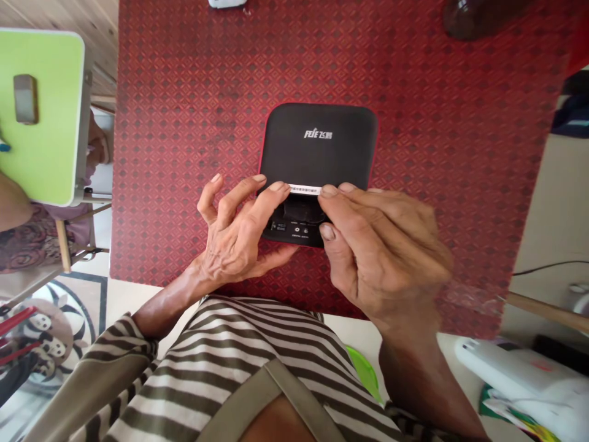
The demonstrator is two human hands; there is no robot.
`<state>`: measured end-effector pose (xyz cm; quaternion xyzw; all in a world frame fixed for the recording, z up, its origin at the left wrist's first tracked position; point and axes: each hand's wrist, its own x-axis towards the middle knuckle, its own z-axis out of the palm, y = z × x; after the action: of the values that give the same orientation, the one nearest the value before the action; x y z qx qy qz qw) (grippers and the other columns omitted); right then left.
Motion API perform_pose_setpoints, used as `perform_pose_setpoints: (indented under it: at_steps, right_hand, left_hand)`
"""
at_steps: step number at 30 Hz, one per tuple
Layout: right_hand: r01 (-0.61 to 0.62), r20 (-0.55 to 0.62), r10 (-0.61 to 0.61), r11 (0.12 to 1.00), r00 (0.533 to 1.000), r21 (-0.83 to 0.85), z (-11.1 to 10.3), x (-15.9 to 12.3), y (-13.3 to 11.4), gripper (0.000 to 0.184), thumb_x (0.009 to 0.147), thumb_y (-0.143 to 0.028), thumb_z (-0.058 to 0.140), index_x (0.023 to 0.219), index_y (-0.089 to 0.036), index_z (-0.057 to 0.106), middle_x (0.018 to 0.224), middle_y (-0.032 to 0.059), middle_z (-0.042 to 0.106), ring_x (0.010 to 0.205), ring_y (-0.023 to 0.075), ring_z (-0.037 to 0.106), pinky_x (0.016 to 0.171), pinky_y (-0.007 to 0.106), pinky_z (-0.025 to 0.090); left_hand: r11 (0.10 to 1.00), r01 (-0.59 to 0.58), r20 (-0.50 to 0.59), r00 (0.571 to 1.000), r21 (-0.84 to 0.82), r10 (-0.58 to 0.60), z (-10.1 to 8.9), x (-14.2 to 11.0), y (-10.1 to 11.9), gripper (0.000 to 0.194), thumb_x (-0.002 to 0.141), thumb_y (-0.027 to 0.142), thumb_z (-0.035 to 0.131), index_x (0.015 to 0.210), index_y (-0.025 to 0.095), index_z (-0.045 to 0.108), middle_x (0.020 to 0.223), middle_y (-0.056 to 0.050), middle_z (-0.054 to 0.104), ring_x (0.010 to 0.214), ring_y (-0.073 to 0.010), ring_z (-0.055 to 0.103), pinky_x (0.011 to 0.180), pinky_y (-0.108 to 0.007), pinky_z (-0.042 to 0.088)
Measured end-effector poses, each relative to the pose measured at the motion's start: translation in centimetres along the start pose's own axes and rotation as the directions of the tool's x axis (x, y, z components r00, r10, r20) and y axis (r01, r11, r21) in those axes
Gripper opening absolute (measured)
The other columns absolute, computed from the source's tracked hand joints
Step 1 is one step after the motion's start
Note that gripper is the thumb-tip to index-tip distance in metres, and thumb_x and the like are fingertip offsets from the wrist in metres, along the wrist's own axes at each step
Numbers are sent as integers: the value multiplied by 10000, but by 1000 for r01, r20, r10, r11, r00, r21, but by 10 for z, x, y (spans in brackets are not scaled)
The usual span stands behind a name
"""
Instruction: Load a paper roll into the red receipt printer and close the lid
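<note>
Hands: left hand (232,239) and right hand (384,248) apart from each other, both touching the black device (317,161) between them.
Left fingers: spread, at the device's 8 o'clock; index fingertip on the left end of the white strip (304,190), thumb along the near edge.
Right fingers: bunched, at 4 o'clock; index fingertip on the strip's right end, thumb bent close beneath. Cannot tell whether they pinch the strip.
Black device: middle of the scene, in front of the person, on or just above the red tabletop (184,123); cannot tell which. Rounded corners, red edging, pale "FEJE" logo towards 12 o'clock.
White strip: lies crosswise over the device, its print too small to read. Towards 6 o'clock come a dark glossy panel (304,210) and small white icons (301,230).
Tabletop edge: pale object at 11 o'clock (227,2), cut off; dark brown object at 2 o'clock (464,18).
Striped top: at 6 o'clock (239,344), worn by the person.
Green table: at 9 o'clock (50,147), bearing a dark phone-like block (26,98); part of another person's arm (13,202) beside it.
Floor: panda motif at 8 o'clock (50,337); white appliance at 4 o'clock (524,374).
</note>
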<state>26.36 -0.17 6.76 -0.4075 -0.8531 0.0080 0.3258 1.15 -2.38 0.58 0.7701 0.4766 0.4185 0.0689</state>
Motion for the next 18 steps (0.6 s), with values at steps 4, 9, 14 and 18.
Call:
perform_pose_setpoints:
  at_steps: [4,9,14,18]
  right_hand:
    - [-12,26,10,999,1000,48,-4,0,1,439,1228,-115,707,1647,-206,800,1434,129,995,1342,345,974,1229,519,768]
    - [-106,-198,130,986,972,128,-2,-10,6,483,1214,-154,741,1673,-262,847,1433,103,994,1316,326,978,1201,487,773]
    - [-302,-357,306,951,883,67,7,-37,2,312,1233,-276,764,1498,-336,917,1112,20,992,889,254,940,870,423,760]
    - [-449,-280,459,888,843,105,11,-53,-15,300,1237,-334,788,1521,-375,878,1105,6,980,822,231,924,767,369,737]
  left_hand:
    - [998,25,-24,999,64,-24,-3,4,3,913,1000,804,1019,1738,363,710,1508,-75,935,1543,-461,827,1549,-716,439]
    - [997,41,-92,995,-68,-47,-9,-1,4,937,1013,804,985,1776,359,671,1562,-116,884,1494,-463,824,1318,-703,653]
    - [743,471,-11,841,-475,-541,-11,-6,5,518,1174,681,924,1582,398,778,1285,-65,827,1149,-298,831,1000,-529,718]
    - [517,578,165,752,-631,-638,-12,4,9,518,1131,755,973,1410,338,844,1160,-38,793,1038,-224,779,916,-393,690]
